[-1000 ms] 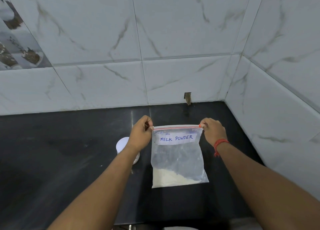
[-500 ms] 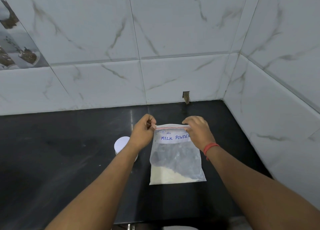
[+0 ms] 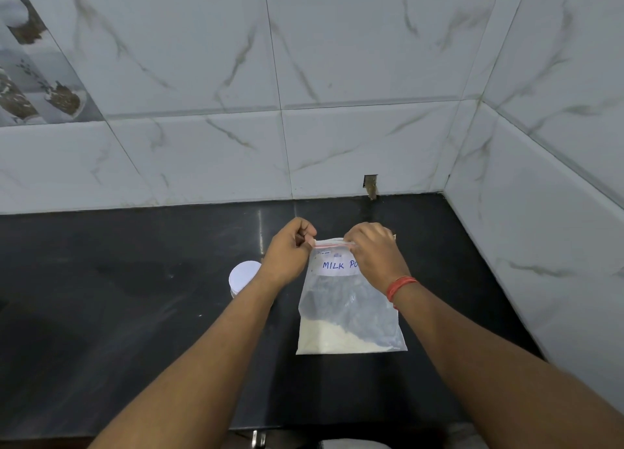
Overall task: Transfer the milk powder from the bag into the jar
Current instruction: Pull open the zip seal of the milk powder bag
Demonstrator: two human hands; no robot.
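My left hand (image 3: 288, 253) pinches left end of bag (image 3: 349, 308) at red zip strip (image 3: 332, 245). My right hand (image 3: 374, 256) grips same strip near middle, fingers closed on it, covering part of label (image 3: 337, 265). Bag upright on black counter (image 3: 135, 313), milk powder (image 3: 331, 339) heaped at bottom. Jar (image 3: 243, 276) with white lid just left of bag, partly behind my left wrist. Red thread (image 3: 398, 286) on right wrist.

Both hands (image 3: 288, 251) (image 3: 373, 254) on bag (image 3: 347, 308) seal
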